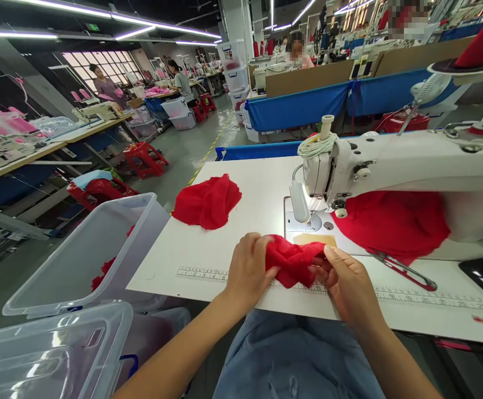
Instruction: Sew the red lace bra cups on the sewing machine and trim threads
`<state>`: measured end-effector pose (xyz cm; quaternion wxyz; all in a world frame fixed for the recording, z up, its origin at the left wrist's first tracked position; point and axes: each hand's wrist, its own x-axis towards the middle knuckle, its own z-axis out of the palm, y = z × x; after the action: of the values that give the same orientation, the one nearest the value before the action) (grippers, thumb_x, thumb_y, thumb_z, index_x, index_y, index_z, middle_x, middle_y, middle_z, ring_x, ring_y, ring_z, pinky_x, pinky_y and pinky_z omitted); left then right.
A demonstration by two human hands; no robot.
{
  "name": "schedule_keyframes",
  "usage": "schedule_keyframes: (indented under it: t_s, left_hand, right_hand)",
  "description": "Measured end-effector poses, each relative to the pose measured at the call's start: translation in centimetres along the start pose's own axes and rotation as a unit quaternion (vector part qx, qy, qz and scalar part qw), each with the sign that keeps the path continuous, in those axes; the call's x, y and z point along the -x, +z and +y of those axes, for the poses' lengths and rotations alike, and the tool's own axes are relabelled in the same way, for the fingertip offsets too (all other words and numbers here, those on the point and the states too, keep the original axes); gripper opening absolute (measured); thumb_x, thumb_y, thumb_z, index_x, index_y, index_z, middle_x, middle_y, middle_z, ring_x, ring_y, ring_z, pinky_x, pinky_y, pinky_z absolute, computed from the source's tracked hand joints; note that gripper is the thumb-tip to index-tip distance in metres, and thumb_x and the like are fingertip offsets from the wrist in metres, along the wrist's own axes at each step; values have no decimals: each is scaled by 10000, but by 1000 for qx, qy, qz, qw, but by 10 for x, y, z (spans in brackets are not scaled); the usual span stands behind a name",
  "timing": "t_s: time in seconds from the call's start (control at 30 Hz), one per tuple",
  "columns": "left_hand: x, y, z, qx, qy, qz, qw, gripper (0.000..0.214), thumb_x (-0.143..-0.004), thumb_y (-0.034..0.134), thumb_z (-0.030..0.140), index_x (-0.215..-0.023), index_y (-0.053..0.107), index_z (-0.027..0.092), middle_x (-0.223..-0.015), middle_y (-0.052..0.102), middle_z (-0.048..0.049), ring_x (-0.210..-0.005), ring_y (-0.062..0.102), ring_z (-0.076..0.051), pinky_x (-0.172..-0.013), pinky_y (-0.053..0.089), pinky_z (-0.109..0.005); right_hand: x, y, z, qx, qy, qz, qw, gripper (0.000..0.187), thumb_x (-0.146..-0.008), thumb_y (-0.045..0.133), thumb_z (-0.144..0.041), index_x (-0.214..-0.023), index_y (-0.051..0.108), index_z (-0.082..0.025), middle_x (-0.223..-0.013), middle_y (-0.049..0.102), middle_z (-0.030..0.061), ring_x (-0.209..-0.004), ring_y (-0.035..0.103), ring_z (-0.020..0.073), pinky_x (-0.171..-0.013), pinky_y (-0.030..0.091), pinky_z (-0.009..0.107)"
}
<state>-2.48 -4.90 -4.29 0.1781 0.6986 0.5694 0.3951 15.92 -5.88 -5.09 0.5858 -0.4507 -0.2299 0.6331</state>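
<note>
A small piece of red fabric [292,261] lies bunched at the near edge of the white sewing table [241,221], over the printed ruler. My left hand [247,271] grips its left side with curled fingers. My right hand [347,282] pinches its right side, thumb on top. Just behind them stands the white sewing machine [391,160], its needle area lit. Another red fabric pile [393,221] sits under the machine's arm. A third crumpled red piece [207,202] rests at the table's far left.
Red-handled scissors [403,270] lie right of my hands. Clear plastic bins [87,255] stand at my left, one holding red scraps. Other workers sit at benches further back. Red stools [145,158] line the aisle.
</note>
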Motion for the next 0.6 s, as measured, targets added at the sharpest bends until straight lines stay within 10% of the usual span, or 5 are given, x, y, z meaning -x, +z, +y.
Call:
schedule_keyframes:
  t_s: [0.13,0.27,0.4,0.6]
  left_hand:
    - [-22,-2,4,108,61,-115,986,310,-688,577,66,-885,730,249,-1006,697,-66,-1036,584,-276,-986,390,-409]
    - [-39,-15,14,323,-141,-187,917,124,-784,645,276,-746,726,190,-744,686,-43,-693,605,-189,-669,444,-262]
    - [-52,-14,12,399,-327,-275,811,377,-739,724,498,-616,675,145,-667,688,-50,-585,592,-146,-586,432,-231]
    - [-56,-3,3,471,-399,-268,740,268,-713,779,368,-822,720,131,-854,751,-72,-778,672,-183,-775,506,-267]
  right_hand:
    - [3,2,-7,-5,15,-10,1000,427,-543,882,-468,-790,709,-166,-733,697,42,-676,646,154,-589,568,240]
    - [6,-4,-13,58,-21,-34,998,486,-594,867,-461,-931,652,-185,-671,680,4,-573,621,119,-541,525,209]
    - [3,-8,-11,97,2,-78,992,511,-659,806,-527,-989,644,-172,-597,640,-13,-496,534,80,-458,414,162]
    - [-3,-6,-9,145,0,-90,985,465,-687,747,-576,-856,643,-156,-425,511,-45,-385,318,42,-384,205,171]
